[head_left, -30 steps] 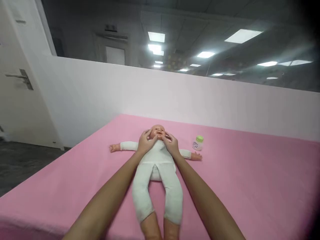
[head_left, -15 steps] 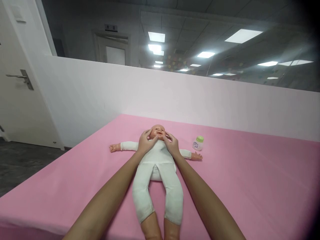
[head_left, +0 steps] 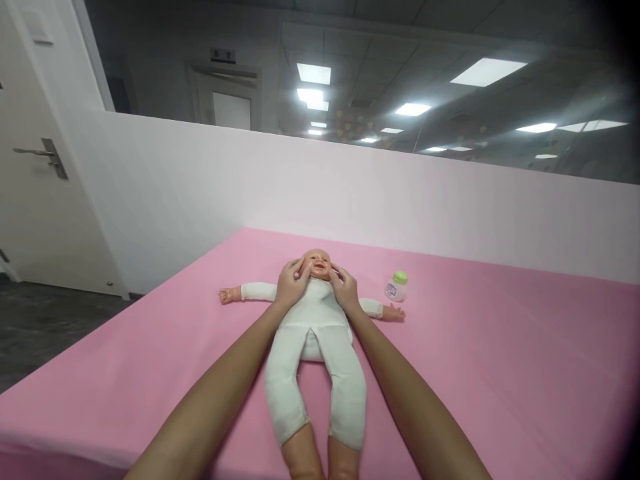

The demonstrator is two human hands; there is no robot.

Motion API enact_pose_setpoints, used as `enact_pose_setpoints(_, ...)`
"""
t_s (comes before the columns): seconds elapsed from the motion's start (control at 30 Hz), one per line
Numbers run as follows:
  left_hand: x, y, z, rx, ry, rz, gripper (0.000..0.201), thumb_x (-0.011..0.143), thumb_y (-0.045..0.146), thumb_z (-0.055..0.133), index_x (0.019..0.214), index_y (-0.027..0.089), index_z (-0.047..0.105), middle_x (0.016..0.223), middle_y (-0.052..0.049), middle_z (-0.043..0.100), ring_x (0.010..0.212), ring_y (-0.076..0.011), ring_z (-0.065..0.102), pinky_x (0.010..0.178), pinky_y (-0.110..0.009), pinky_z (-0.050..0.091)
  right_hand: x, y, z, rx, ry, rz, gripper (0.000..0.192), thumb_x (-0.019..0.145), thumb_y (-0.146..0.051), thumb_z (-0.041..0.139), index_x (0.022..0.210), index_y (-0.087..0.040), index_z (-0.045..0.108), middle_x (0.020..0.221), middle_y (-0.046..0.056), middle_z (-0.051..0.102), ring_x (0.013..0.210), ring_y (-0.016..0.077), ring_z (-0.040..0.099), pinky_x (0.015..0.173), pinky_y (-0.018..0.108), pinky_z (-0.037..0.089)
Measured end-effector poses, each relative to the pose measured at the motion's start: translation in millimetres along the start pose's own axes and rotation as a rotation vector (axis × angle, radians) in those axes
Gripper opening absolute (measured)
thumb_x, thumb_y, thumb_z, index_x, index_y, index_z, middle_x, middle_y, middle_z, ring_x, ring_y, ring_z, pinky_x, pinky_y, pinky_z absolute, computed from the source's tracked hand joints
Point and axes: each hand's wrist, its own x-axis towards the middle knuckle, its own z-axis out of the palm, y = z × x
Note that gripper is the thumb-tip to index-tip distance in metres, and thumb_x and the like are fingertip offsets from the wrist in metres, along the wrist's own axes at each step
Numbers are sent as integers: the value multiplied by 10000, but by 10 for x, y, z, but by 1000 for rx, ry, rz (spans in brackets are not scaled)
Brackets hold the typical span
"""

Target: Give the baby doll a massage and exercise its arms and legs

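Note:
A baby doll [head_left: 314,310] with a white cloth body and hard plastic head, hands and legs lies on its back, arms stretched out sideways. Its head points away from me. My left hand [head_left: 292,283] is curved round the left side of the doll's head, thumb on the cheek beside the mouth. On the opposite side my right hand [head_left: 344,285] cups the head in the same way, its thumb against the other cheek. The fingertips at the sides of the head are partly hidden. Both forearms run along the doll's body.
The doll rests on a pink-covered table [head_left: 475,360]. A small clear bottle with a green cap [head_left: 397,287] stands by the doll's hand on the right. Behind the table rises a white wall [head_left: 350,193] below a dark glass window. A door [head_left: 45,200] is at the left.
My thumbs have slid from near the doll's chin outward and slightly up over its cheeks. The fingers stay at the sides of the head; doll and bottle have not moved.

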Motion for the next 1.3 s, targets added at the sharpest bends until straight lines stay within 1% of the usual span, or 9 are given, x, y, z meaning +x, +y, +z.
enact_pose_setpoints(0.13, 1, -24, 7, 2, -2, 3, 506, 871, 383, 724, 1330, 179, 666, 1286, -127, 670, 1181, -276, 634, 870, -355, 592, -3, -17, -1, -22, -9, 1, 576, 813, -492, 732, 1275, -151, 689, 1264, 131, 719, 1139, 298, 689, 967, 408, 569)
enact_pose_setpoints(0.27, -5, -36, 13, 3, -7, 3, 432, 933, 385, 637, 1309, 176, 681, 1287, -131, 668, 1198, -268, 622, 889, -353, 586, 7, -6, -5, -8, -5, -5, 502, 883, -493, 636, 1252, -159, 706, 1267, 124, 719, 1166, 289, 677, 990, 408, 557)
enact_pose_setpoints(0.43, -12, -21, 10, -10, -14, -6, 510, 873, 384, 718, 1343, 197, 659, 1287, -117, 666, 1190, -267, 625, 881, -343, 588, 8, 19, -9, -22, -10, -17, 555, 829, -499, 710, 1271, -163, 696, 1264, 124, 721, 1138, 298, 687, 990, 426, 555)
enact_pose_setpoints(0.57, -12, 3, -1, -6, -14, -11, 428, 945, 406, 625, 1309, 189, 686, 1267, -122, 676, 1188, -262, 624, 905, -356, 577, 9, 12, -7, -6, -4, -5, 485, 889, -501, 625, 1237, -175, 717, 1272, 115, 719, 1167, 293, 676, 997, 427, 551)
enact_pose_setpoints(0.73, -8, 1, 1, -8, -17, -18, 513, 872, 412, 727, 1340, 210, 667, 1302, -115, 661, 1202, -270, 622, 884, -340, 583, 9, -3, -7, -28, -1, -19, 532, 833, -494, 707, 1256, -171, 703, 1259, 116, 724, 1129, 292, 691, 998, 429, 552)
enact_pose_setpoints(0.87, -1, 0, -1, -7, -13, -15, 419, 947, 407, 631, 1311, 208, 688, 1292, -110, 672, 1214, -260, 618, 904, -344, 572, 5, 4, -10, -6, -9, -16, 465, 898, -479, 621, 1237, -175, 713, 1277, 111, 716, 1157, 281, 680, 1014, 425, 542)
enact_pose_setpoints(1.03, -9, 30, -9, -11, -21, -29, 572, 843, 436, 764, 1350, 192, 659, 1308, -119, 661, 1201, -273, 625, 879, -333, 578, 5, 14, -1, -7, -16, -15, 568, 823, -482, 727, 1288, -159, 682, 1289, 126, 707, 1138, 296, 687, 1001, 435, 553)
enact_pose_setpoints(1.2, 4, -23, -8, 1, -21, -9, 439, 949, 422, 634, 1332, 212, 674, 1304, -109, 668, 1210, -260, 620, 907, -345, 566, 12, 15, 2, -4, -1, -9, 485, 888, -491, 633, 1237, -163, 714, 1279, 118, 714, 1149, 283, 685, 1011, 421, 546)
enact_pose_setpoints(1.3, 6, -21, -11, -4, -28, -20, 436, 955, 432, 622, 1328, 213, 676, 1310, -108, 667, 1212, -259, 620, 917, -347, 560, 0, 6, 1, -2, -16, -24, 527, 844, -483, 703, 1270, -173, 695, 1274, 109, 718, 1136, 282, 691, 999, 415, 556)
